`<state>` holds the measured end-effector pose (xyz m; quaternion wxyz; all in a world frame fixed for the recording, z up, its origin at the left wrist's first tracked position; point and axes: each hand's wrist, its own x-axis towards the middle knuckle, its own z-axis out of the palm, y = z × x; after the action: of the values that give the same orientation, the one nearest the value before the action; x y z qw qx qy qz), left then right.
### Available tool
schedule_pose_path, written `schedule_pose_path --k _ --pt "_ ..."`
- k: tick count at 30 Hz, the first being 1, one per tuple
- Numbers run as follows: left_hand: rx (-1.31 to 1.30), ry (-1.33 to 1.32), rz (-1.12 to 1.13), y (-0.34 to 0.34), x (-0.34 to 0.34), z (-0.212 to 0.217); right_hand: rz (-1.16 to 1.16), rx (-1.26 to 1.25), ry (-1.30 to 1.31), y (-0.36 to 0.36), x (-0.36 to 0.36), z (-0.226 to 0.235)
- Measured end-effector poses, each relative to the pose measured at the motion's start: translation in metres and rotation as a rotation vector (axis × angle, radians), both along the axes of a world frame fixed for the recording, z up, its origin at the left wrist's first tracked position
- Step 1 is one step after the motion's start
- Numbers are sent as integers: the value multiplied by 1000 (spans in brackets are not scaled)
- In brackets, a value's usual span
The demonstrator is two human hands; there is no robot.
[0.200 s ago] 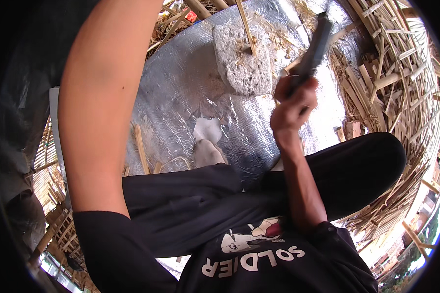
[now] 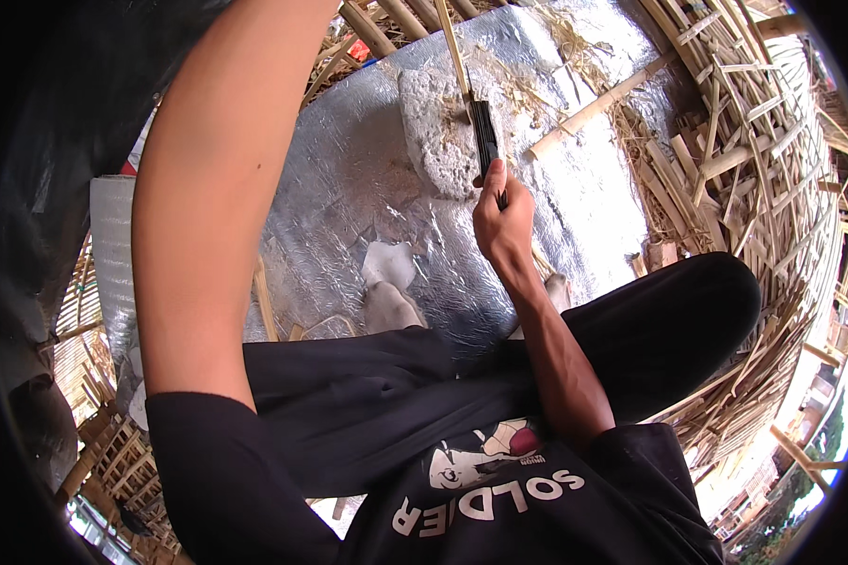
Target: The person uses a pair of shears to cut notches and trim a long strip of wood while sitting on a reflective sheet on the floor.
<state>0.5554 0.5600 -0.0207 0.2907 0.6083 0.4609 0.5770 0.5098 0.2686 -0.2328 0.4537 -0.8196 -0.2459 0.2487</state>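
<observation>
My right hand (image 2: 505, 217) is closed round a long black knife-like tool (image 2: 485, 130), its thumb along the tool. The tool points away from me over a pale, pitted block (image 2: 429, 132). Its far end meets or overlaps a thin bamboo strip (image 2: 452, 42), which rises from the block past the upper edge; I cannot tell whether they touch. My bare left forearm (image 2: 207, 188) reaches up along the left side, and the hand at its end is out of view.
A silvery foil sheet (image 2: 330, 188) lies under the block. Bamboo shavings (image 2: 575, 42) and a longer bamboo piece (image 2: 603, 105) lie beyond it. Stacked split bamboo (image 2: 754, 188) borders the right. My crossed legs (image 2: 367, 377) are near, with a foot (image 2: 391, 306) on the foil.
My right hand has swung the black tool left, from right of the block to over it beside the bamboo strip. The left forearm has shifted slightly right.
</observation>
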Motion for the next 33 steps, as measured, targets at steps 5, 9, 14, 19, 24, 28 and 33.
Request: schedule_pose_path --k 5,9,14,19,24,28,33 --pt "0 -118 -38 15 12 -2 68 13 -217 -1 2 1" --pt "36 -104 19 24 10 -10 132 -91 -226 2 9 7" --pt "74 -86 16 32 17 -11 186 -286 -454 1 19 8" --pt "128 -97 67 34 23 -3 -141 0 64 -5 52 32" --pt "102 -127 5 34 2 -19 -147 706 97 -4 39 104" --pt "40 -59 5 15 14 -14 -107 477 -95 1 23 26" --pt "104 -157 -137 -4 20 -13 -4 19 -84 3 15 -8"
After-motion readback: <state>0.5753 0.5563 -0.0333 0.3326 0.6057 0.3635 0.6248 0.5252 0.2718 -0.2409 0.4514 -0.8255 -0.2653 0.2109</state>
